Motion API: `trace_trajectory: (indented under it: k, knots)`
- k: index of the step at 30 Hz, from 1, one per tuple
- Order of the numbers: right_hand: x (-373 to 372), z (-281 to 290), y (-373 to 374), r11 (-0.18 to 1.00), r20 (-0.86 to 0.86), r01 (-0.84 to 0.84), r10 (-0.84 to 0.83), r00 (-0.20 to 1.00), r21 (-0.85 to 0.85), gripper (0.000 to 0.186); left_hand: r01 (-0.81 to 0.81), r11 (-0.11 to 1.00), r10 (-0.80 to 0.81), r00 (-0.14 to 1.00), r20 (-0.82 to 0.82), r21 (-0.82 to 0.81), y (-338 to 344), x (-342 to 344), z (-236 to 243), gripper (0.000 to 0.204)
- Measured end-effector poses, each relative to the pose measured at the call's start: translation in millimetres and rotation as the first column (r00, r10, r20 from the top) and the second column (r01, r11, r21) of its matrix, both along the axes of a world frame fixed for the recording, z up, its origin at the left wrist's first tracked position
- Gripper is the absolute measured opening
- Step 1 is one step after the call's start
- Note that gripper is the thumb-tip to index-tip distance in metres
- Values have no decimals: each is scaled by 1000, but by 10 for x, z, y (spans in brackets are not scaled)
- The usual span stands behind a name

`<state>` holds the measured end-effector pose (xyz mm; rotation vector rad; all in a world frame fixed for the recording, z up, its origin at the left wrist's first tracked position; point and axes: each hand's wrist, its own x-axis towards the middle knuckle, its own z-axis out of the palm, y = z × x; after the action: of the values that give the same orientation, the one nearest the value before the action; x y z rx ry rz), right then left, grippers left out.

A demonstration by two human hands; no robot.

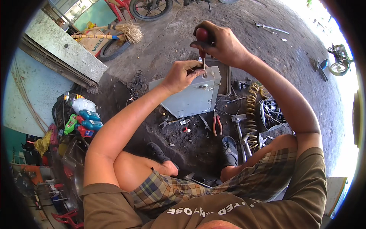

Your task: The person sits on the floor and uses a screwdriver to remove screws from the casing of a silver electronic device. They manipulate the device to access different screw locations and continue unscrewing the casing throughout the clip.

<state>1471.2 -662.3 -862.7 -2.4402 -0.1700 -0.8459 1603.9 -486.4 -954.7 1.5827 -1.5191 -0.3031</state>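
White lettering [190, 211] is running across the brown shirt [244, 213], nearest of all. Beyond the feet, red-handled pliers [217, 124] and a hammer [239, 122] are lying on dark ground; bottles [90, 116] are crowding the left (their print is too small to read). A grey metal box [188, 100] is standing just past the pliers. The left hand [181, 76] is bringing its fingertips to the screwdriver [202, 36] shaft at the box's top; whether they are pinching it, I cannot tell. The right hand [225, 44] is wrapping the red handle. Farther off, a carton [91, 46] is showing large printed letters.
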Motion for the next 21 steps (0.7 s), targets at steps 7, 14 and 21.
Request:
trace_trajectory:
  k: [7, 14, 21]
  knots:
    - [7, -17, 48, 998, -52, 38, -36, 998, 42, 42, -8, 1000, 9, 999, -36, 23, 17, -13, -17, 18]
    - [-21, 44, 210, 992, -57, 126, -127, 990, -23, 50, 0, 1000, 0, 999, 52, 1, -10, -2, -46, 16]
    - [-9, 146, 17, 949, -148, -295, 310, 939, 115, 17, -13, 999, 11, 999, 35, 36, 42, -46, -82, 15]
